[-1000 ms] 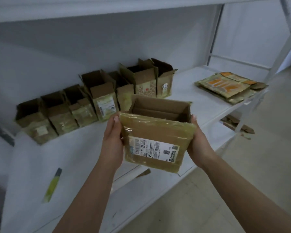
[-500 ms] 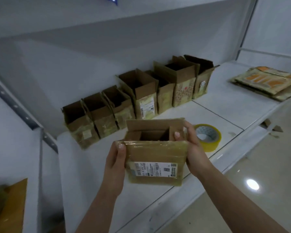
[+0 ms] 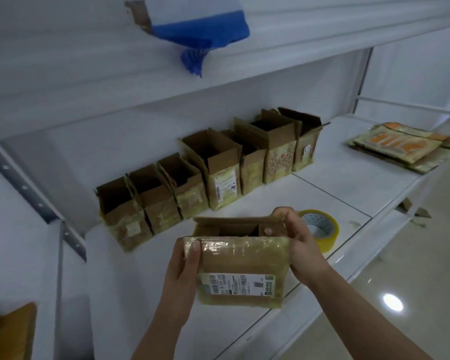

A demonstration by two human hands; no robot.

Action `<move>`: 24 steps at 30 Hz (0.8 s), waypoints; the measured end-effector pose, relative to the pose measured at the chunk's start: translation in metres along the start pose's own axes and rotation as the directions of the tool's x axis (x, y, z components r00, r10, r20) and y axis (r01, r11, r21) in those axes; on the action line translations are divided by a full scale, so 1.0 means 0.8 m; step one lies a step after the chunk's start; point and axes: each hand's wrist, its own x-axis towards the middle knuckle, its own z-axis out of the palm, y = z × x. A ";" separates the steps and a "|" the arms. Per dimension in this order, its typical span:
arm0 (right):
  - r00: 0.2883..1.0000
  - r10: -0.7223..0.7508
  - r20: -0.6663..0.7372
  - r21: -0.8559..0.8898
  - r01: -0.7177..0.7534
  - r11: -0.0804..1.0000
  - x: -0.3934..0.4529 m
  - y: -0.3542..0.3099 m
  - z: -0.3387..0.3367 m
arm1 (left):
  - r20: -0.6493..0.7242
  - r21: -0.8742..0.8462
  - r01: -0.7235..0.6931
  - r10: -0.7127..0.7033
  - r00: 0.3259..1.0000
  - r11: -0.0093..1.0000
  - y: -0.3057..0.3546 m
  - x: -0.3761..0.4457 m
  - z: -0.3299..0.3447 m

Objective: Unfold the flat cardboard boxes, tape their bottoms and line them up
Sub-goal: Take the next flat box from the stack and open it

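A: How is the tape-wrapped brown cardboard box point(image 3: 240, 271) held?

B: Its sides are gripped by the left hand point(image 3: 183, 268) and right hand point(image 3: 300, 245), above the white shelf point(image 3: 270, 201), near seven opened boxes point(image 3: 208, 172)

A: Beside it?

B: A yellowish tape roll point(image 3: 321, 228)

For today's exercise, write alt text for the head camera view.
Two hands, left hand and right hand, hold an opened cardboard box above a white shelf. Behind stands a row of open boxes; a tape roll lies right.
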 end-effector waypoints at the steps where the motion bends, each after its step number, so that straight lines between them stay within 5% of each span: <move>1: 1.000 -0.004 0.028 0.003 0.004 1.000 -0.002 0.001 -0.002 | -0.020 0.012 -0.008 0.008 1.000 1.000 0.000 0.000 0.002; 7: 0.990 0.128 0.051 0.232 -0.136 0.963 -0.006 0.005 -0.009 | -0.132 0.000 0.022 -0.022 0.991 1.000 0.004 0.003 0.013; 13: 0.986 0.158 0.059 0.127 -0.164 0.978 0.008 -0.007 -0.012 | -0.201 -0.029 0.099 -0.103 0.974 0.995 0.020 -0.010 0.033; 16: 0.982 0.162 0.099 0.103 -0.172 0.980 0.016 -0.014 -0.021 | -0.187 0.202 0.034 0.004 0.982 0.979 0.036 -0.018 0.042; 18: 0.976 0.174 0.131 0.039 -0.181 0.983 0.017 -0.016 -0.024 | -0.166 0.539 -0.046 0.159 0.973 0.841 0.052 -0.014 0.045; 21: 0.969 0.192 0.153 -0.030 -0.190 0.981 0.018 -0.016 -0.026 | 0.018 0.721 -0.207 0.281 0.960 0.661 0.078 0.003 0.058; 24: 0.960 0.215 0.180 -0.126 -0.195 0.973 0.020 -0.019 -0.031 | 0.234 0.864 -0.193 -0.030 0.972 0.464 0.078 0.014 0.080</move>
